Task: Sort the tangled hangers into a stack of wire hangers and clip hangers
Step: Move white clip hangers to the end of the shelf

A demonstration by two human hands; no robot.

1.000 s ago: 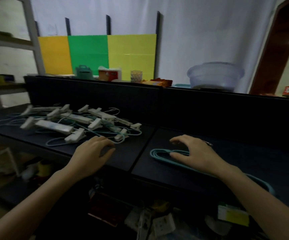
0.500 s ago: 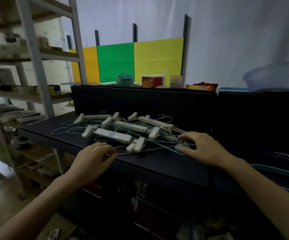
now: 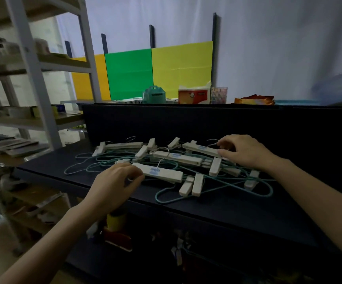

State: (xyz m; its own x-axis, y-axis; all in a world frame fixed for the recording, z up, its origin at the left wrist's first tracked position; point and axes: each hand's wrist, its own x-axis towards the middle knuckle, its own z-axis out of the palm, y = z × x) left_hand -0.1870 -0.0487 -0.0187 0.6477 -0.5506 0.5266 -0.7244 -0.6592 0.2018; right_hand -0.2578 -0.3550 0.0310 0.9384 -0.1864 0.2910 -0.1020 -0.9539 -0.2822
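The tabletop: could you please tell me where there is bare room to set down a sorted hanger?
The widest bare patch of tabletop lies right of the hanger pile, under the right forearm. A thin strip runs along the front edge. Crowded: the middle, where the left hand and right hand grip clip hangers.

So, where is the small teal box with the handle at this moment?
In the head view, the teal box stands on the ledge behind the hangers, left of centre, before the green panel, with the red-and-white packet to its right.
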